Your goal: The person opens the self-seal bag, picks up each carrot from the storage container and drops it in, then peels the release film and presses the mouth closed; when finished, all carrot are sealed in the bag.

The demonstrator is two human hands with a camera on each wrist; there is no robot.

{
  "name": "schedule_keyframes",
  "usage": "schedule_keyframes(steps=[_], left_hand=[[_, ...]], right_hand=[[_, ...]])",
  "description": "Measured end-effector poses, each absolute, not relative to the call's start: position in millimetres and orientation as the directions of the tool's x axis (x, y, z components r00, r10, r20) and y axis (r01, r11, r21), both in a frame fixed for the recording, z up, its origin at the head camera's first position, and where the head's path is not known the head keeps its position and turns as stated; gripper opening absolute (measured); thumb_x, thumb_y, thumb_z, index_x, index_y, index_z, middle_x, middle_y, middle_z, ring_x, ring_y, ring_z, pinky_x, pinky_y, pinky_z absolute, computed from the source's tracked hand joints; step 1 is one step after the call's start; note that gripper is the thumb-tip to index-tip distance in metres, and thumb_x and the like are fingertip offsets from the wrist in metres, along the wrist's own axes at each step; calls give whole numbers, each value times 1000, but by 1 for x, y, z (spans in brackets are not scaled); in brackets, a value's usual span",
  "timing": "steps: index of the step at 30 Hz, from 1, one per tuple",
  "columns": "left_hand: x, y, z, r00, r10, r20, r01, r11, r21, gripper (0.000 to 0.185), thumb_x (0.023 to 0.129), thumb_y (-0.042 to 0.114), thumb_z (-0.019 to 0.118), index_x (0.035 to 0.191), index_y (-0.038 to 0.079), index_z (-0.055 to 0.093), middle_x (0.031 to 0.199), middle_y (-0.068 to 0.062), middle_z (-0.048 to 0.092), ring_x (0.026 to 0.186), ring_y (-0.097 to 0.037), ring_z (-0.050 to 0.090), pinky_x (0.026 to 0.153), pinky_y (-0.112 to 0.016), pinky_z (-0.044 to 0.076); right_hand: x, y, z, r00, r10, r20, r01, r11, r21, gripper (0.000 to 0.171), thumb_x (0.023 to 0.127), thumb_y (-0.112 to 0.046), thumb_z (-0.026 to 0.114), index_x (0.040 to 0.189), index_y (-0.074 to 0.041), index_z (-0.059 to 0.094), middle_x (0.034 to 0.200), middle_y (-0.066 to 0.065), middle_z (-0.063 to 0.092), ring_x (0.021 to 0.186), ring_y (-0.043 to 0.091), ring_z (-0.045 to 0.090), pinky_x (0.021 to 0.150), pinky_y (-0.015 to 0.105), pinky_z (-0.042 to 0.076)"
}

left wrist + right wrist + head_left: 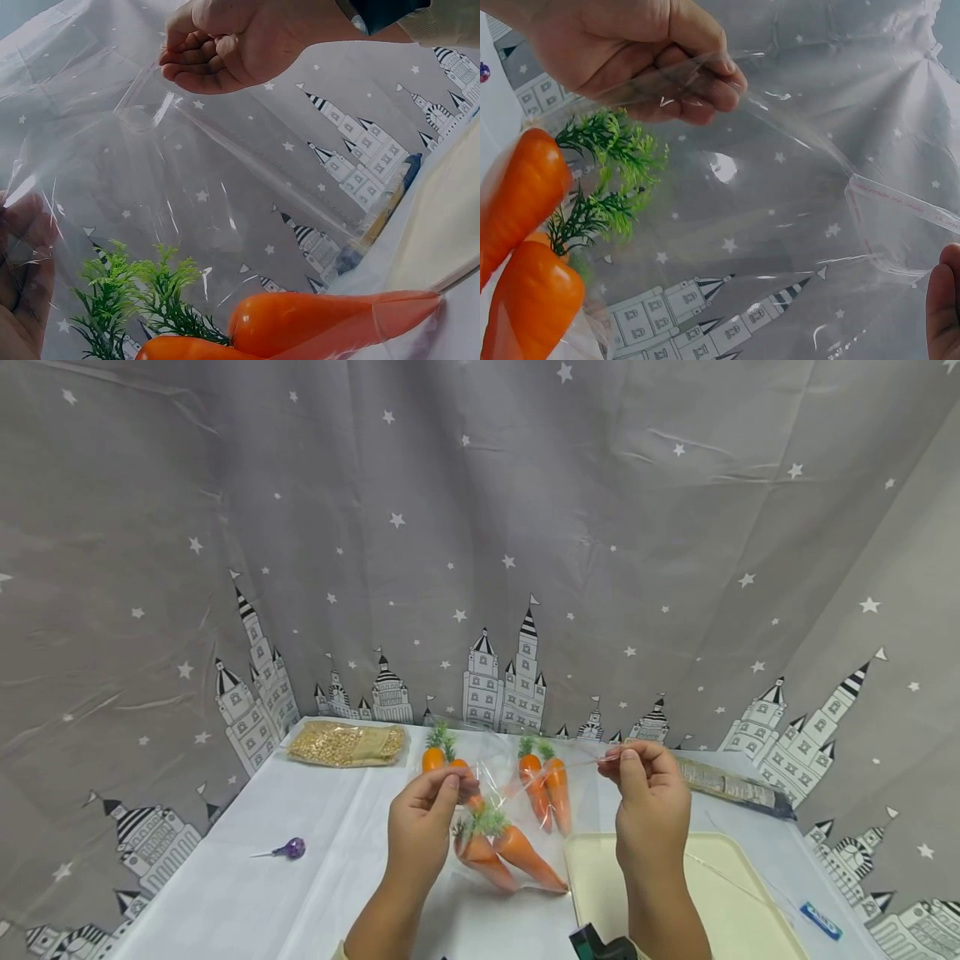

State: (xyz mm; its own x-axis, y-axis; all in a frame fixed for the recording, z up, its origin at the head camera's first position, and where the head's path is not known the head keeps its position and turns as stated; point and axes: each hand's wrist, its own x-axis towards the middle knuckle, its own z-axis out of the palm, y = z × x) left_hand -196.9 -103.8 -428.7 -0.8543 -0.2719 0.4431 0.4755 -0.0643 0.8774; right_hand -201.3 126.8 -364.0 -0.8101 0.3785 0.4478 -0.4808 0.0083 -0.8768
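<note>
In the head view, a clear plastic bag [202, 217] stretches between my two hands, with orange carrots [525, 852] with leafy green tops inside its lower part. My left hand [422, 822] pinches the bag's upper edge on the left. Level with it, my right hand [651, 797] pinches the edge on the right. A clear sealing strip with red print [896, 196] runs along the bag's mouth near the right hand, in the right wrist view. Behind the bag, more carrots [555, 789] lie in clear wrapping, partly covered by the held plastic.
A packet of yellowish grains or beans [345, 745] lies at the back left, with a purple lollipop [291, 849] nearer. On the right are a cream tray [727, 893], a long dark-ended packet [738, 787] and a small blue pack [821, 920]. A patterned curtain [480, 527] stands behind.
</note>
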Motion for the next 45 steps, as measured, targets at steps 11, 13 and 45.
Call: schedule_keyframes(steps=[11,13,45], left_hand=[[-198,-105,-429,-847,-281,451,485,-62,873,15,105,4,60,108,-5,72,99,-19,77,91,-17,77,84,-30,64],[-198,-106,-429,-847,-282,450,484,-61,873,15,105,4,60,108,-3,73,99,-18,77,91,-18,77,85,-30,64],[-198,-111,-432,-831,-337,442,472,-6,882,18,106,9,62,109,-5,73,95,-15,78,87,-15,74,82,-25,62]], right_hand=[[-201,140,-364,-776,439,453,-514,-23,-857,14,108,-8,53,106,4,60,97,10,65,88,17,72,86,23,62],[-201,143,-364,-772,448,451,-520,-37,-853,13,108,-7,53,104,3,60,97,10,65,86,16,72,85,23,62],[-205,189,-373,-698,585,413,-595,-153,-789,11,106,-1,56,98,4,61,90,11,65,79,16,72,77,22,62]])
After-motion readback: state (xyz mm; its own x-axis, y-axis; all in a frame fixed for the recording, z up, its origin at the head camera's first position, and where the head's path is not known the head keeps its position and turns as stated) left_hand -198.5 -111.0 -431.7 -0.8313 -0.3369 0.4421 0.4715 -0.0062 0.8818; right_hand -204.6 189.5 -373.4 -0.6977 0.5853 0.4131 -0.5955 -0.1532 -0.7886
